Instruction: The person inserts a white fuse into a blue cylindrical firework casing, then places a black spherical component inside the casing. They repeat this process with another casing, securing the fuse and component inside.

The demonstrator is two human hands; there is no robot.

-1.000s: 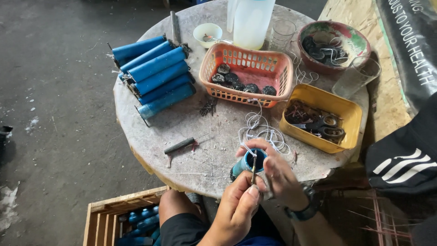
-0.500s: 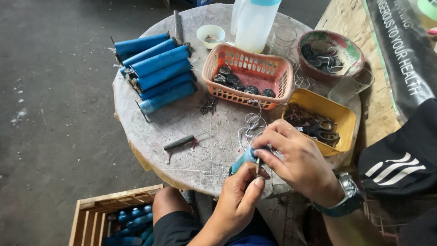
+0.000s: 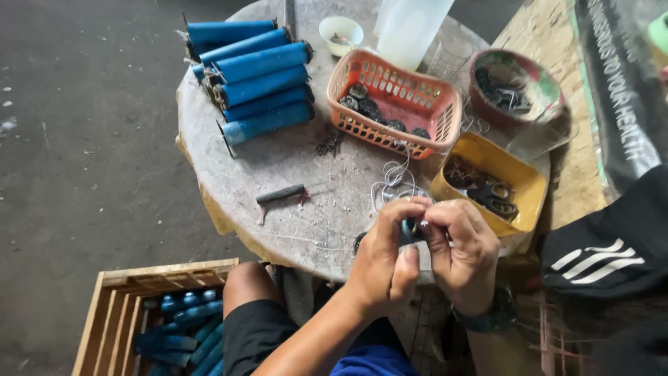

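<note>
Blue tube pinched btwn both hands' fingers.

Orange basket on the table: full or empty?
Partly filled. The orange basket stands upright on the round table, with dark round parts covering only its floor.

Round concrete-looking table, top rough and stained: stack of blue tubes at far left, orange mesh basket of dark round parts mid-table, yellow tray of dark rings near right edge, round bowl of parts behind it. Small white cup, translucent white bottle and clear glass at far rim; short dark rod and loose white wire on the open middle. On the floor at near left, wooden crate with more blue tubes.
</note>
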